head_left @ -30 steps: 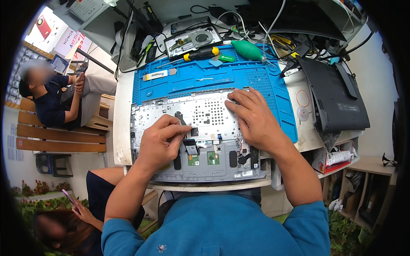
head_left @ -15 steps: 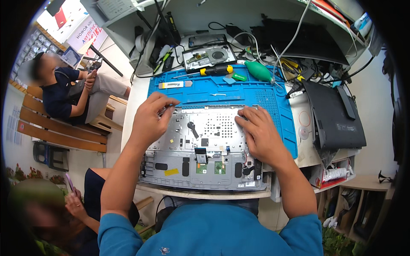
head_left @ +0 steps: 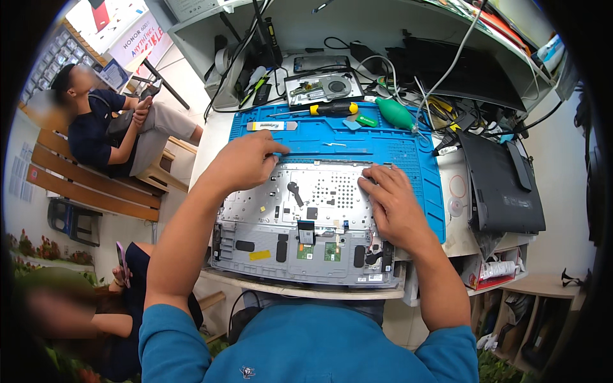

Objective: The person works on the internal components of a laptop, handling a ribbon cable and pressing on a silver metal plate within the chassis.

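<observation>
Before me lies an opened laptop's keyboard-side casing (head_left: pixel 300 245), its silver inner plate and grey palm-rest part facing up. My left hand (head_left: pixel 248 161) is at the plate's far left edge, index finger stretched out and the other fingers bent; nothing shows in it. Over the plate's far right corner rests my right hand (head_left: pixel 397 203), fingers spread and touching the metal. A black ribbon connector (head_left: pixel 306 232) stands up near the casing's middle. Beyond the casing, a small white strip (head_left: pixel 335 144) lies on the blue work mat (head_left: pixel 418 175). The undersides of my fingers are hidden.
At the mat's back lie a yellow-black screwdriver (head_left: pixel 335 109), a green blower bulb (head_left: pixel 394 113) and a white-yellow packet (head_left: pixel 271 126). A dark laptop part (head_left: pixel 501 185) leans at right. Cables and parts crowd the far side. Two people (head_left: pixel 105 127) sit at left.
My left hand has moved slightly right along the casing's far edge, its index finger now stretched further out. My right hand stays on the far right corner. The view has shifted slightly.
</observation>
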A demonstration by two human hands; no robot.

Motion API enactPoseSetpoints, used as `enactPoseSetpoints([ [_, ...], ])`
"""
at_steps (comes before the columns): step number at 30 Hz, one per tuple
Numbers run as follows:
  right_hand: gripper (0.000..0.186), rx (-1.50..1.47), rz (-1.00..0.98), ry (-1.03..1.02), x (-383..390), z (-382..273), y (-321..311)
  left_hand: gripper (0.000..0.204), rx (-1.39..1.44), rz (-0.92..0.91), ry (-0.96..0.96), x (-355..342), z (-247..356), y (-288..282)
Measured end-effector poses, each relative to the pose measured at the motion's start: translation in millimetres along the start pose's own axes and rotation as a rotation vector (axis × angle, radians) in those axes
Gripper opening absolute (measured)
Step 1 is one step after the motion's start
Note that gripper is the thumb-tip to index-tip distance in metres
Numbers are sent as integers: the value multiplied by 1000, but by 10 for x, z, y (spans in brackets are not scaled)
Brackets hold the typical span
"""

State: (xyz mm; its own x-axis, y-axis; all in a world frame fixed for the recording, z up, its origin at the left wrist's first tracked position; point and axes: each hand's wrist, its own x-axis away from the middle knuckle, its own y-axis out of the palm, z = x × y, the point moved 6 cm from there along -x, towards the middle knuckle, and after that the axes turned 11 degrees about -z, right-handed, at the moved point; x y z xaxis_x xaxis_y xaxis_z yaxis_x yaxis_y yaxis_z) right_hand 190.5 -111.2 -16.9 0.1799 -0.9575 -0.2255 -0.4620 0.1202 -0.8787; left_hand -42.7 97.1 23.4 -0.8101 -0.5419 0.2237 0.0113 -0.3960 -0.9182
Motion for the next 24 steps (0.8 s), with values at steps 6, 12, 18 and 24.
enactPoseSetpoints([
  [6, 44, 7, -3, 4, -3, 5, 6, 22, 56, 70, -10, 141, -140, -23],
  [12, 41, 1, -5, 21, -3, 2, -4, 18, 277, 135, -6, 345, -104, -44],
  [18, 41, -3, -12, 33, -10, -11, -8, 17, 264, 171, 86, 479, 87, 217],
  [24, 40, -2, 0, 18, -15, -19, -31, 19, 193, 207, 99, 507, 169, 325],
])
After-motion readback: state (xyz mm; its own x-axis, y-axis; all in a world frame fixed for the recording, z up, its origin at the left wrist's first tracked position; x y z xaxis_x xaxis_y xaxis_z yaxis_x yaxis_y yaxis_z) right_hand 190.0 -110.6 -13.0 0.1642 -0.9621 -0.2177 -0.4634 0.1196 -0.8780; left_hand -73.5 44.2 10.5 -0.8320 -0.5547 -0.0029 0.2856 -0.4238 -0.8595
